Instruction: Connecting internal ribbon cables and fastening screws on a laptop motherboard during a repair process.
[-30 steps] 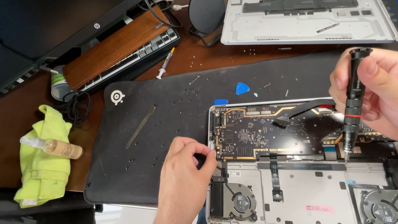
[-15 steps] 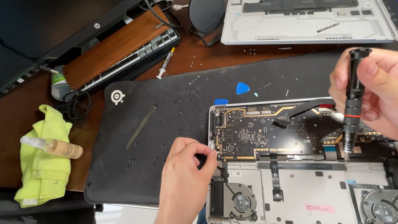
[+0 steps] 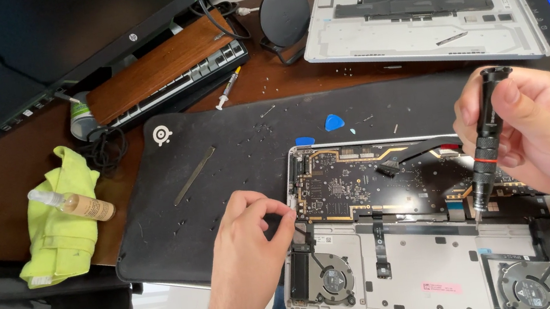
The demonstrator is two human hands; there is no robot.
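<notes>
Opened silver laptop base (image 3: 443,273), lying partly on a black desk mat (image 3: 219,154) at the near desk edge, holds a dark circuit board (image 3: 362,182) across its top and two round cooling fans, the left fan (image 3: 332,281) whole and the right fan (image 3: 526,291) cut off by the picture's bottom edge. Right hand (image 3: 538,136) wraps closed fingers around a slim black screwdriver (image 3: 485,143) held upright, its tip at the board's lower right edge, while left hand (image 3: 250,238) pinches thumb and forefinger shut at the base's left rim; whether anything sits in that pinch is too small to tell. Farther back, a detached silver bottom cover (image 3: 422,17) lies inside-up, and at the left a small spray bottle (image 3: 71,204) rests on a lime-green cloth (image 3: 60,230).
</notes>
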